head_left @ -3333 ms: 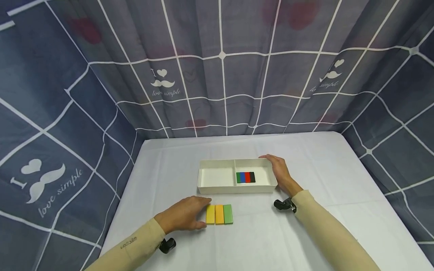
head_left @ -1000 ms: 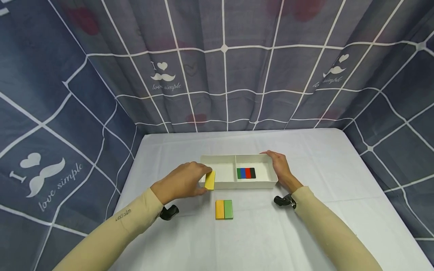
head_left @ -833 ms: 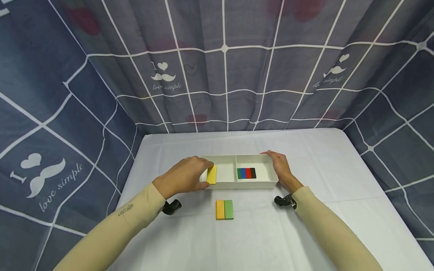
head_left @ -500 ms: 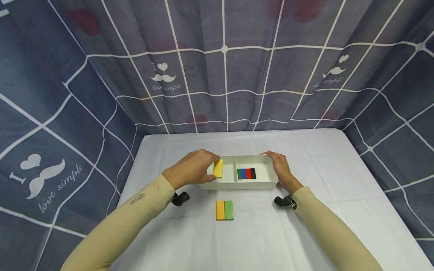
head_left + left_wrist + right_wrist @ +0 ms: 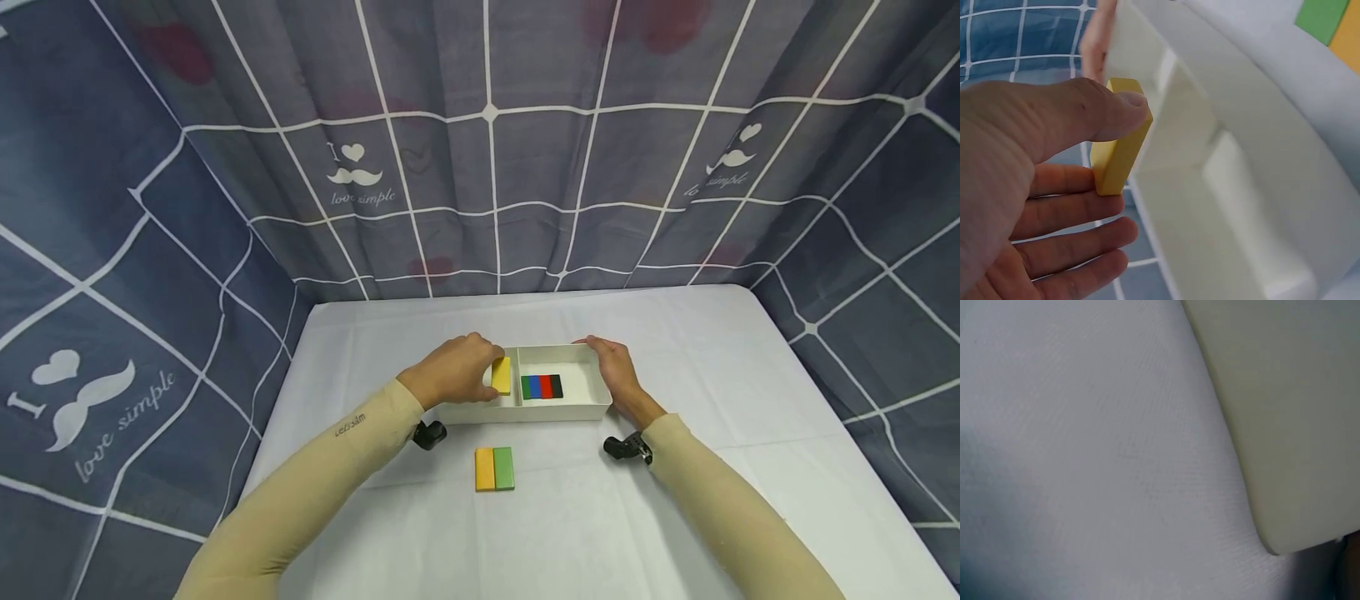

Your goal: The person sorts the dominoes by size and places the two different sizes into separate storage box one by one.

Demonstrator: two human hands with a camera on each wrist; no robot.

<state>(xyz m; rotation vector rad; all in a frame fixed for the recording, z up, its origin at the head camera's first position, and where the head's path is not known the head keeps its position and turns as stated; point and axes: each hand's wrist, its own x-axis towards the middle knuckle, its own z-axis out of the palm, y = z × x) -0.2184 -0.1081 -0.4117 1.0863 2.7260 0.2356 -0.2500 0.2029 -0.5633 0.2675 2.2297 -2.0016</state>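
My left hand (image 5: 459, 371) pinches a yellow rectangular block (image 5: 1117, 150) between thumb and fingers. That block (image 5: 502, 377) is over the left compartment of a two-part white box (image 5: 555, 412), close to the divider. In the left wrist view it is held on edge, above the box rim. At the box's right end, my right hand (image 5: 617, 367) grips the far corner, its fingertips partly hidden behind the wall. Flat in the right compartment, a row of green, blue, red and black blocks (image 5: 542, 387) lies against the divider.
In front of the box, an orange-yellow block (image 5: 484, 469) and a light green block (image 5: 504, 468) lie side by side on the white tablecloth (image 5: 570, 517). Dark checked curtains (image 5: 450, 167) enclose the table at the back and sides.
My left hand has picked the yellow block up from the row on the table, raised it over the box and moved it right toward the divider. My right hand has stayed at the box's end.
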